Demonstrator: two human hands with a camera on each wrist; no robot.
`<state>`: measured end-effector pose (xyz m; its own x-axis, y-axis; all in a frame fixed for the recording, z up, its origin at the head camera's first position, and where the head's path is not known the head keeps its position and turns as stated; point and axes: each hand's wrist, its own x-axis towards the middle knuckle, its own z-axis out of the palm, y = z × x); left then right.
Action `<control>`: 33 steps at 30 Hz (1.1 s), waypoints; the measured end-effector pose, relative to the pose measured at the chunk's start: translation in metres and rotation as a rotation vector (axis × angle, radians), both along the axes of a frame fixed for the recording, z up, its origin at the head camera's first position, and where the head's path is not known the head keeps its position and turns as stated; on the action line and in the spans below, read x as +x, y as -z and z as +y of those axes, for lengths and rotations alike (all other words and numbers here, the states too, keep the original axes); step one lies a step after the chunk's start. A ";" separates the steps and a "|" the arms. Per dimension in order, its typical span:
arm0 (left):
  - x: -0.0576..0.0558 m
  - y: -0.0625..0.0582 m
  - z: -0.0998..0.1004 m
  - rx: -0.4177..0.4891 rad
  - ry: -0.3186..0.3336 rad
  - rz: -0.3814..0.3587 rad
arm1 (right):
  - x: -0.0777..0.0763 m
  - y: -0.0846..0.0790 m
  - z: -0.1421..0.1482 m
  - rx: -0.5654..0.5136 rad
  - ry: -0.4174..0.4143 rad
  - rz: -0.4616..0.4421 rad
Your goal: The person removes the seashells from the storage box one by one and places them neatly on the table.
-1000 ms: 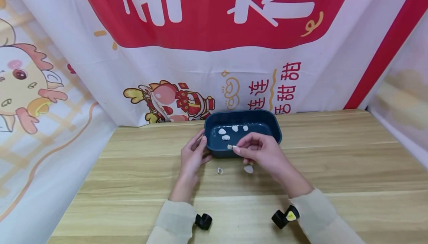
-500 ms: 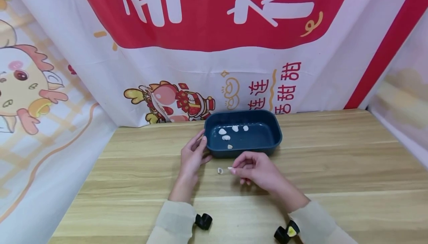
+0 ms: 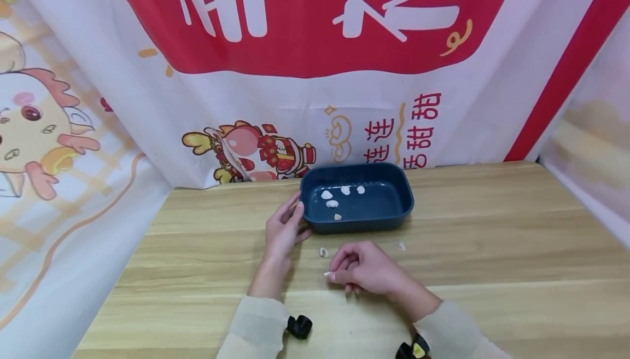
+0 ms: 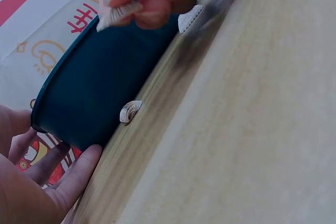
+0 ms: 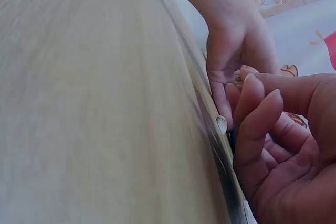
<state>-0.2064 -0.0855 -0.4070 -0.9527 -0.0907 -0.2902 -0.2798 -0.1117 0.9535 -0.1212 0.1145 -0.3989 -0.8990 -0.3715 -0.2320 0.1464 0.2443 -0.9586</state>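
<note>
Left hand [image 3: 283, 233]: fingers extended against left end of blue tray [image 3: 364, 225] | Loose shell [image 3: 323, 252]: on table [image 3: 211, 277], tray's near side, right hand nearest | Held shell [image 4: 119, 15]: pinched by right hand [image 3: 364, 267]; tray ahead and rightward, long axis left-right | Second loose shell [image 3: 402, 246]: farther right, on table.

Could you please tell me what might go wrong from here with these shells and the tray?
The right hand pinches a small shell only by the fingertips, so it could slip and drop onto the table.
A loose shell lies just in front of the tray, close to the right hand, which might knock it.
The left hand rests against the tray's end; a push there might shift the shells inside.
</note>
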 end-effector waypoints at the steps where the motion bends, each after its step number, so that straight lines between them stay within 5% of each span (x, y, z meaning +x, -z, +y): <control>1: 0.001 0.001 0.000 0.002 0.004 0.001 | 0.001 0.002 -0.002 0.011 -0.007 0.009; 12: 0.004 0.003 0.001 0.004 0.008 0.016 | 0.004 0.003 -0.014 0.145 -0.036 0.089; 33: 0.002 -0.001 -0.001 -0.014 -0.009 -0.009 | -0.001 0.001 -0.020 0.191 -0.041 0.105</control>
